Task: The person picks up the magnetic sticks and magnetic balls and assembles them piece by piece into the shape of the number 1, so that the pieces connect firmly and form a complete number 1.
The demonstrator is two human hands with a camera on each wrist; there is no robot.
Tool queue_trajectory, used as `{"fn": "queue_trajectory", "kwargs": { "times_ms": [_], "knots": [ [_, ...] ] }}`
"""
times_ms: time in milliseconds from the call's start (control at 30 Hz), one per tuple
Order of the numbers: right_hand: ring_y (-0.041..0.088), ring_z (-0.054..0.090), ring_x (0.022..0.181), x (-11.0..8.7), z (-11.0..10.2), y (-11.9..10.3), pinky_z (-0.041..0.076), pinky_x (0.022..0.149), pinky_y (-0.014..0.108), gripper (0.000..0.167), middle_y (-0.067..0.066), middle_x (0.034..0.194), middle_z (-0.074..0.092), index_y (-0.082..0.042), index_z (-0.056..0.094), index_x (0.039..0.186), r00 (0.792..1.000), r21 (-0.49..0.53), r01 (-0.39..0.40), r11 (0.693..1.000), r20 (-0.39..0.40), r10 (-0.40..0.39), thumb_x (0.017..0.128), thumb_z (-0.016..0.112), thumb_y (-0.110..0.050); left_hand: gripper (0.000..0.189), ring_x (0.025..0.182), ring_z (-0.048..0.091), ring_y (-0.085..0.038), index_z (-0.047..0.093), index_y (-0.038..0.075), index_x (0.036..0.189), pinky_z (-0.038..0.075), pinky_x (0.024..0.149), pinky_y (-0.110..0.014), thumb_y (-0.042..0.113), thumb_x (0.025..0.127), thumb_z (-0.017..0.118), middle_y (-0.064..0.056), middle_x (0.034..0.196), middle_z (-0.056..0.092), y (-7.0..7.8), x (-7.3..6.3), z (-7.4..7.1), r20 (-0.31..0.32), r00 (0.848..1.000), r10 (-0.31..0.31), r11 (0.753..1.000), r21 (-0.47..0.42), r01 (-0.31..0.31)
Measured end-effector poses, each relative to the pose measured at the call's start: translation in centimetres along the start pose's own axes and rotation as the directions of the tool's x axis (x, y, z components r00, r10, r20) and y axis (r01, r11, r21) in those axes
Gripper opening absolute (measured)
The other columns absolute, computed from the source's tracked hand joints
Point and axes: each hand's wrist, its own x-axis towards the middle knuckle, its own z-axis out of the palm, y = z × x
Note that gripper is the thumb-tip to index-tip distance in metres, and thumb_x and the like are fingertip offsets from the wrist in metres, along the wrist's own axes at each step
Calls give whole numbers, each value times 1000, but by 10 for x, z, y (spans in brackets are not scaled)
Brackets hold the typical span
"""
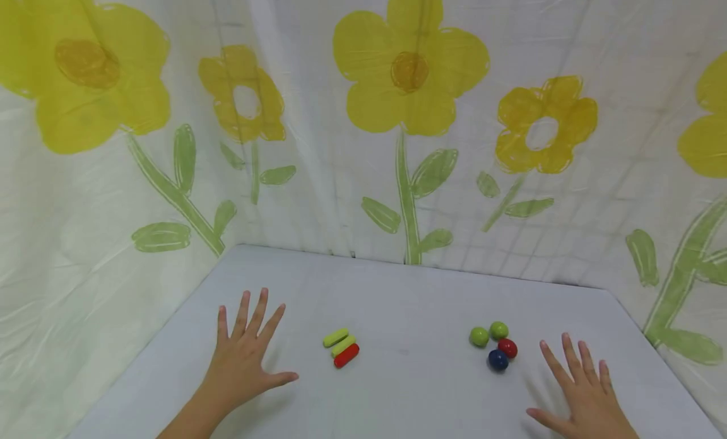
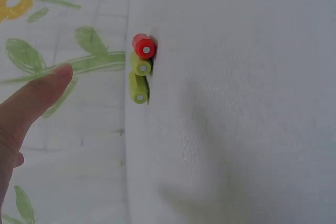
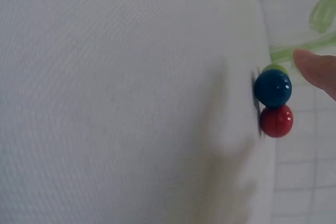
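My left hand (image 1: 240,364) hovers over the left of the table, fingers spread and holding nothing. To its right lie two yellow-green rods (image 1: 336,337) and a red rod (image 1: 346,356), short with rounded ends, side by side in a slanted row. Each rod shows a pale dot on its end in the left wrist view. On the right side, my right hand (image 1: 589,398) is also spread and holds nothing. Left of it, two green balls (image 1: 479,337), a red ball (image 1: 508,347) and a dark blue ball (image 3: 273,88) sit clustered together, glossy and smooth.
A white table (image 1: 409,388) carries both groups, with a wide gap between them. Behind and beside it hangs a pale curtain (image 1: 318,193) printed with yellow flowers and green stems, meeting the table's back edge. Hand shadows fall on the tabletop.
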Motion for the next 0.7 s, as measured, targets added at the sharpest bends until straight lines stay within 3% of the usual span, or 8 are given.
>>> {"fn": "queue_trajectory", "kwargs": {
  "times_ms": [100, 167, 267, 367, 467, 567, 700],
  "knots": [
    [27, -24, 142, 2, 3, 0, -21, 104, 56, 119, 12, 160, -14, -24, 2, 157, 1000, 41, 16, 999, -5, -16, 71, 79, -53, 115, 147, -5, -37, 42, 7, 145, 5, 104, -72, 72, 57, 76, -15, 162, 2, 3, 1, 2, 19, 1000, 8, 1000, -6, -7],
    [37, -17, 144, 4, 5, -1, -15, 105, 62, 117, 24, 159, -2, -21, 5, 157, 1000, 86, 13, 996, 15, -14, 72, 80, -51, 110, 146, 3, -40, 48, 5, 140, 8, 105, -70, 71, 57, 77, -19, 159, 13, 5, 2, 3, 43, 999, 12, 1000, -9, -11],
    [56, 11, 138, 10, 6, -2, 11, 103, 72, 110, 36, 150, 21, -10, 18, 155, 998, 137, -8, 990, 70, -2, 73, 80, -49, 98, 141, 23, -43, 57, 4, 131, 14, 106, -67, 66, 58, 79, -24, 150, 35, 10, 6, 4, 99, 995, 18, 1000, -26, -15],
    [60, 36, 123, 20, 6, -5, 36, 88, 71, 99, 39, 142, 32, 4, 35, 145, 988, 178, -57, 982, 153, 29, 75, 79, -50, 85, 131, 40, -43, 63, 3, 123, 22, 105, -64, 60, 63, 80, -24, 140, 48, 16, 12, 4, 180, 984, 12, 998, -58, -2],
    [57, 43, 119, 28, 7, -10, 42, 84, 66, 89, 37, 140, 36, 8, 46, 136, 971, 207, -120, 971, 226, 72, 77, 77, -50, 76, 123, 49, -40, 63, 3, 121, 31, 102, -60, 55, 68, 80, -21, 135, 54, 25, 19, 5, 288, 958, -14, 992, -113, 49],
    [47, 55, 109, 36, 8, -15, 47, 85, 59, 78, 33, 134, 44, 8, 52, 130, 957, 235, -187, 954, 262, 123, 78, 78, -44, 67, 112, 56, -34, 65, 3, 118, 41, 94, -53, 49, 72, 81, -16, 127, 60, 35, 25, 11, 337, 941, -22, 982, -168, 84],
    [24, 60, 88, 46, 11, -21, 52, 74, 41, 64, 26, 122, 55, 9, 57, 123, 947, 266, -256, 929, 261, 186, 79, 81, -31, 51, 97, 61, -28, 67, 4, 111, 49, 84, -45, 36, 74, 83, -9, 111, 67, 47, 31, 25, 313, 950, -14, 965, -243, 94]
  ]
}}
